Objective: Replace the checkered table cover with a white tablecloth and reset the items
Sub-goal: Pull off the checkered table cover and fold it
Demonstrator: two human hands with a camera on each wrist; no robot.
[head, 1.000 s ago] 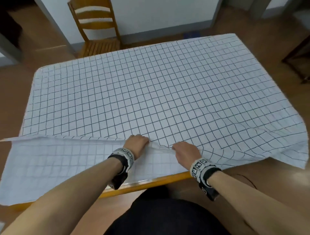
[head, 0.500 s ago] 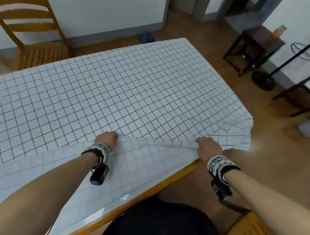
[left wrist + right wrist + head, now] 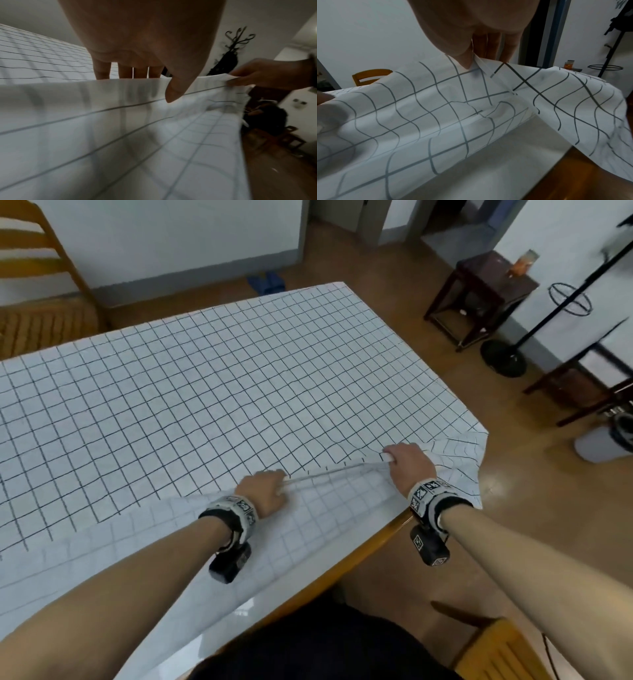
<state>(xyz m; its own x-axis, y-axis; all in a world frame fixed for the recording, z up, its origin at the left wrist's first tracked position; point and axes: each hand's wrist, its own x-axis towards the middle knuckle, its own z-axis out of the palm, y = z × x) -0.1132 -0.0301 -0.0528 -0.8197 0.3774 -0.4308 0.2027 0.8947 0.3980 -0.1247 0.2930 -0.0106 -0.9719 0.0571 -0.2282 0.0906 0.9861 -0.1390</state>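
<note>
Nearest the person, the wooden table edge (image 3: pixel 346 568) shows bare along the right of the near side, with a glossy pale surface exposed under the lifted fabric in the right wrist view. The near hem of the checkered table cover (image 3: pixel 219 392) has been folded back onto the tabletop, so its paler underside faces up in a band across the near side.

Change noted: a second ago both hands sat close together at the middle of the folded hem; they are now well apart. The right hand (image 3: pixel 407 465) has travelled along the hem toward the right near corner, while the left hand (image 3: pixel 265 489) holds near its former spot. The hem between them is now drawn into a taut, straight ridge. The camera has also swung to the right.

Hand state: the left hand pinches the hem, thumb (image 3: pixel 173 93) on the near face and fingers (image 3: pixel 102 71) behind it. The right hand likewise grips the hem, thumb pressing the fabric against the fingers in the right wrist view.

Judgement: removal of the cover is under way and at an early stage; widening the grip should allow the fold to be carried across the table evenly.

Condition of the cover: white fabric with a thin dark grid, lying flat over most of the table to the far edge. It ripples around the right hand, and the right near corner (image 3: pixel 459 450) hangs crumpled off the table. No white tablecloth or table items are in view.

Beyond: a wooden chair (image 3: pixel 37 302) at the far left.
</note>
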